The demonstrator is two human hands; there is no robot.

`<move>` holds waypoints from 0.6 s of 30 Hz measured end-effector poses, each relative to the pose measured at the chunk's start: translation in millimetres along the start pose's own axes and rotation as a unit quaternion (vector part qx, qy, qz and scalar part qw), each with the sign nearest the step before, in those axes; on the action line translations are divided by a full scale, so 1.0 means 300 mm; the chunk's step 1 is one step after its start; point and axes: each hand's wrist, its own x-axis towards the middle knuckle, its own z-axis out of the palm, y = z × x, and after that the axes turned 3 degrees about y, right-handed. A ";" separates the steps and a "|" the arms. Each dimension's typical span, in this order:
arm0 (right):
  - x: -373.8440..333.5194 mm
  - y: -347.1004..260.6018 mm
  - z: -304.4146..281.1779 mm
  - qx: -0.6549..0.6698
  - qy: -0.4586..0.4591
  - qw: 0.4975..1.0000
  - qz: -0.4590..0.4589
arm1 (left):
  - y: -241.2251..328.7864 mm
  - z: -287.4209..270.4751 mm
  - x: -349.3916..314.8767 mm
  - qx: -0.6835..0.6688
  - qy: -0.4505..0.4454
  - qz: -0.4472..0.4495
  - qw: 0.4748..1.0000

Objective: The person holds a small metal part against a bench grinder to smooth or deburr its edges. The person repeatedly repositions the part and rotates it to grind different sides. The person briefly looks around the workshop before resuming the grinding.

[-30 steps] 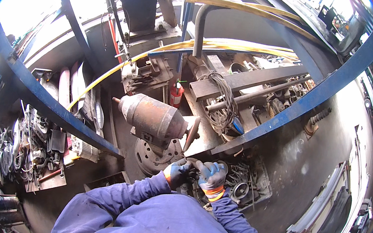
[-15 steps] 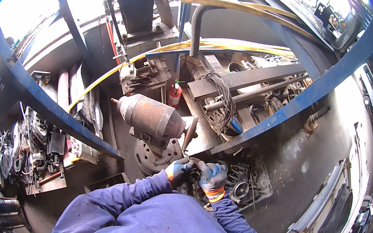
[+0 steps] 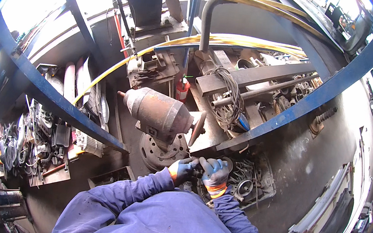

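Observation:
My left hand (image 3: pixel 183 169), in a blue-grey glove with an orange cuff, is closed in front of my chest. Close beside it, my right hand (image 3: pixel 215 174) has its gloved fingers curled inward. Both hands meet around a small dark piece that the gloves mostly cover; its kind is unclear. Just beyond them stands a rusty bench grinder (image 3: pixel 159 113) with a cylindrical motor body. Its round wheel (image 3: pixel 198 129) is on the right end, a short distance from my fingers. A steel wheel rim (image 3: pixel 152 152) forms the grinder's base.
A tray of loose metal parts (image 3: pixel 259 180) lies right of my hands. Blue steel beams (image 3: pixel 307 107) slant across both sides. Coiled cable (image 3: pixel 228 96) hangs over a metal channel on the bench. A red fire extinguisher (image 3: pixel 182 90) stands behind the grinder. Scrap and cables (image 3: pixel 32 140) are heaped left.
The view has shifted, so the surroundings appear slightly farther right. My hands stay together in front of me, and my right hand has risen a little.

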 end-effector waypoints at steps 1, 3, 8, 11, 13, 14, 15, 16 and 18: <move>0.005 0.005 0.012 -0.009 0.004 1.000 -0.010 | -0.009 -0.014 0.009 -0.014 0.019 -0.003 1.000; 0.036 0.010 0.013 -0.011 0.000 1.000 -0.027 | -0.023 -0.031 0.030 -0.045 0.056 -0.005 0.997; 0.072 0.028 0.022 -0.002 0.011 0.999 -0.052 | 0.005 0.002 0.014 -0.043 0.084 0.036 0.995; 0.082 0.018 0.022 0.005 0.023 0.999 -0.032 | 0.010 0.014 0.022 -0.022 0.104 0.067 0.992; 0.075 0.020 0.049 0.003 0.043 0.999 -0.017 | 0.013 0.020 0.030 -0.011 0.126 0.085 0.988; 0.076 0.016 0.057 0.002 0.053 0.999 -0.008 | 0.015 0.021 0.034 -0.010 0.138 0.090 0.986; 0.078 0.011 0.054 0.003 0.046 0.999 -0.002 | 0.016 0.022 0.037 -0.009 0.151 0.094 0.984; 0.085 0.003 0.046 0.003 0.039 0.999 0.005 | 0.016 0.024 0.037 -0.012 0.150 0.095 0.984; 0.092 -0.004 0.042 0.002 0.039 0.999 0.013 | 0.020 0.026 0.033 -0.017 0.148 0.097 0.984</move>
